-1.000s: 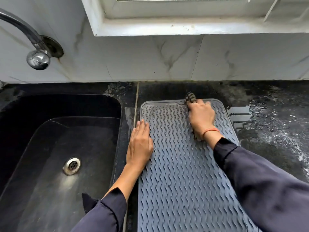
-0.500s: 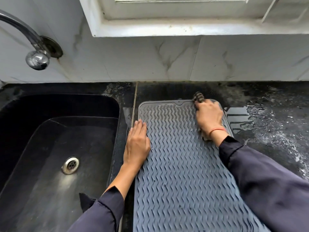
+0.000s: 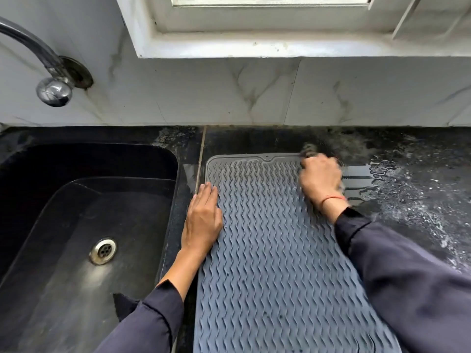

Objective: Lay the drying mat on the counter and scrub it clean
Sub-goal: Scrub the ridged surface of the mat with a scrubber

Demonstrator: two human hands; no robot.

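Note:
A grey ribbed drying mat [image 3: 270, 250] lies flat on the black counter [image 3: 254, 141], just right of the sink. My left hand [image 3: 204, 215] rests flat on the mat's left edge, fingers together, palm down. My right hand [image 3: 319, 180] is at the mat's far right corner, closed around a dark striped scrubber [image 3: 309, 149] whose tip sticks out past my fingers; the hand is motion-blurred.
A black sink [image 3: 84, 225] with a metal drain [image 3: 103, 250] sits to the left, a metal tap [image 3: 48, 72] above it. The counter right of the mat is wet with soapy suds [image 3: 407, 200]. A marble-tiled wall [image 3: 229, 93] and a window sill stand behind.
My right hand has moved the scrubber rightward along the mat's far edge to the right corner. My left hand stays pressed on the mat's left edge.

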